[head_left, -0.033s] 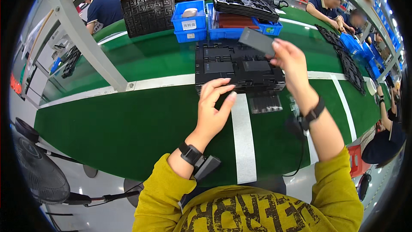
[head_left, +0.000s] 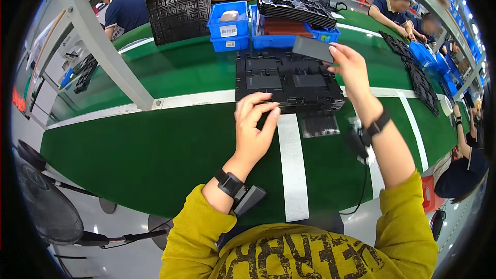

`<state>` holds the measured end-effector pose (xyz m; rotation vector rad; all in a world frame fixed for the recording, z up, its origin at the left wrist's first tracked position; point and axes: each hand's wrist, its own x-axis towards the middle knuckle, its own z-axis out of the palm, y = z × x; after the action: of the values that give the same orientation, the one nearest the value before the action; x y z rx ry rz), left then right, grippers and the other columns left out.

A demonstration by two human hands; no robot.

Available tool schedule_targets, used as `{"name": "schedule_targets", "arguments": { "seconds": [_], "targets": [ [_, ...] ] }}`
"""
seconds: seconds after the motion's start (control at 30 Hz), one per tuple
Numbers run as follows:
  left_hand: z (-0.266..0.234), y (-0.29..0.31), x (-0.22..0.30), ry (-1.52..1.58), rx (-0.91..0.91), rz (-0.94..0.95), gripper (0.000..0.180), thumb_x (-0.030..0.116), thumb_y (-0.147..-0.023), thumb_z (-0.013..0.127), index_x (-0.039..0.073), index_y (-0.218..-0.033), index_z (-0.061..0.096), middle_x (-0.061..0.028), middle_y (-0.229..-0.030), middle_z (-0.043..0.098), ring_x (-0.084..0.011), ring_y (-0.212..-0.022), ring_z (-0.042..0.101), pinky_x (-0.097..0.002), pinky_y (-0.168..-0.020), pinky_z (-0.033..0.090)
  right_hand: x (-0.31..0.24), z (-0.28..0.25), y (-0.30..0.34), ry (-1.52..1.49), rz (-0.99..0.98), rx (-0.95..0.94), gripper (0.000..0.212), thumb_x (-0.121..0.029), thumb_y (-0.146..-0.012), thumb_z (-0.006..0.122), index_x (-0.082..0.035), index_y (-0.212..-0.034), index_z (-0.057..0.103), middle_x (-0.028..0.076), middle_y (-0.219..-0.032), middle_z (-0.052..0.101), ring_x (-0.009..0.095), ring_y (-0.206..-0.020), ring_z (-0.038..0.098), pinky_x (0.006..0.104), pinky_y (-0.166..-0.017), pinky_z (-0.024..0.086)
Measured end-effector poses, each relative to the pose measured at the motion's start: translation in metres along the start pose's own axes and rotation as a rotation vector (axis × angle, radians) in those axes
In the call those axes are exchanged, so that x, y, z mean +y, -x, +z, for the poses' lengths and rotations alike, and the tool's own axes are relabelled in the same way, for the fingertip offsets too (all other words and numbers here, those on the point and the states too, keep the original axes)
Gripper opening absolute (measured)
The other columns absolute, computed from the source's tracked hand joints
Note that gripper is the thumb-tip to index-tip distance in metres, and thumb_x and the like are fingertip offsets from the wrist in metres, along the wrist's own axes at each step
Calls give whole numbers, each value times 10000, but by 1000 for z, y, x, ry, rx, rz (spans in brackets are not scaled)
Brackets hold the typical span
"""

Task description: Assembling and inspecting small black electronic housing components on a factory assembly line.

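Observation:
Between the thumb and fingers of my right hand (head_left: 350,70) is a flat dark-grey rectangular piece (head_left: 312,49), pinched by its right end above a black moulded tray (head_left: 305,95). The piece may be a battery pack; its kind is not certain. Similar dark pieces lie in the tray's pockets, among them a left piece (head_left: 263,82) and a right piece (head_left: 309,80). My left hand (head_left: 256,126) holds nothing. Its fingers are apart and bent, with the tips by the tray's near-left edge; whether they touch it I cannot tell.
Behind the tray stand stacked blue bins (head_left: 229,31) and a blue crate (head_left: 279,40) bearing a stack of black trays (head_left: 294,8). Another black tray (head_left: 181,13) leans at the back left. Clear plastic pieces (head_left: 320,125) lie nearer me. A metal post (head_left: 103,46) rises at left. Co-workers sit beyond.
The grey piece in my right hand has swung to a more level tilt and shifted slightly right. My left hand has moved slightly left.

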<state>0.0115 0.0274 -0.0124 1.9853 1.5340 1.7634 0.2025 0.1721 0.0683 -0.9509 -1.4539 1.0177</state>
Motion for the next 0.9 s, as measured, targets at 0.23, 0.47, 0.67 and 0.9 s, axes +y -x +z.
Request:
{"name": "schedule_targets", "arguments": {
  "seconds": [0.23,0.47,0.67,0.9],
  "targets": [
    [0,-2,-28,-109,228,-280,100,164,-820,578,110,-887,630,-52,-1129,501,-252,-1131,398,-394,-954,251,59,0,-70,336,308,-115,174,-156,-848,570,-30,-959,615,1,-749,603,94,-593,569,210,-500,415],
    [3,-1,-37,-72,200,-368,93,166,-820,577,120,-886,624,-49,-1123,510,-244,-1122,404,-397,-962,244,72,11,-89,523,353,-132,179,-133,-819,586,23,-883,645,73,-654,593,129,-526,563,254,-383,372],
    [3,-6,-39,-120,266,-391,97,133,-814,584,96,-888,634,-83,-1089,543,-250,-1073,454,-358,-945,339,55,19,-82,788,262,-133,188,-148,-803,594,22,-851,657,145,-697,629,181,-548,620,313,-467,487],
    [9,-5,-51,-51,269,-375,131,112,-807,578,83,-933,596,-89,-1104,530,-258,-1078,450,-367,-949,325,49,20,-70,1234,-48,-283,197,-183,-770,588,-26,-852,673,200,-876,636,329,-863,611,392,-771,484]
  ]
}}
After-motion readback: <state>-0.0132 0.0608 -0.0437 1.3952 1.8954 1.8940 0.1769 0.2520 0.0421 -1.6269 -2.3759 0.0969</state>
